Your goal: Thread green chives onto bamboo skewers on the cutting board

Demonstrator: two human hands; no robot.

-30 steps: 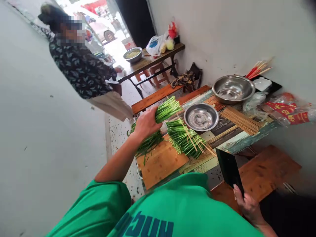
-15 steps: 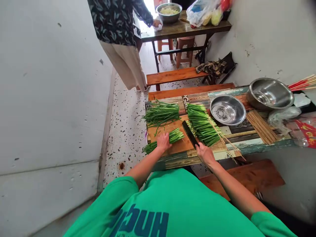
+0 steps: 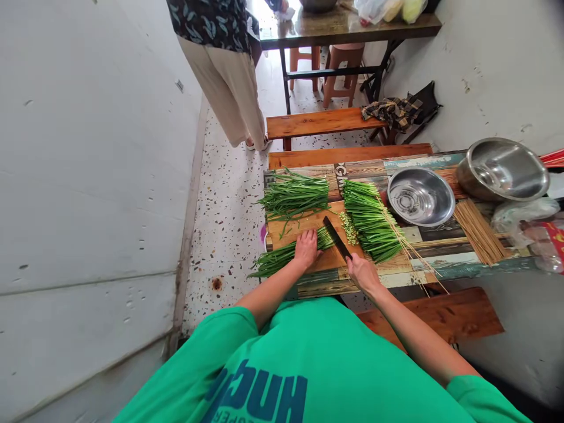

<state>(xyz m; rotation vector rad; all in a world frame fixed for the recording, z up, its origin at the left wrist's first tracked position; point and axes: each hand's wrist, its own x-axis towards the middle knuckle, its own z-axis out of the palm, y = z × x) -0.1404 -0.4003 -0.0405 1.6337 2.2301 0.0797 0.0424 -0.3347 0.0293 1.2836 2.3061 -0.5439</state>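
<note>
My left hand (image 3: 307, 249) is closed over a bundle of garlic chives (image 3: 277, 259) lying on a wooden cutting board (image 3: 326, 262). In my right hand (image 3: 362, 272) is the handle of a knife (image 3: 337, 238), its dark blade against the bundle's pale right-hand ends. Small pale cut-off pieces (image 3: 349, 228) lie in a heap just right of the blade. Farther back on the board rests a loose pile of chives (image 3: 295, 195). To the right, a trimmed stack of chives (image 3: 372, 220) has thin wooden skewers (image 3: 403, 238) lying along it.
A shallow metal bowl (image 3: 420, 197) and a deeper metal basin (image 3: 502, 169) stand on the table's right side. Near them lie a bundle of brown sticks (image 3: 480, 232) and plastic bags (image 3: 524, 220). Benches (image 3: 326, 123) and another person (image 3: 224, 76) are beyond the table.
My left hand has slid right along the chives toward their cut ends. The knife blade has moved left, onto the bundle's ends. The whole view has tilted slightly downward.
</note>
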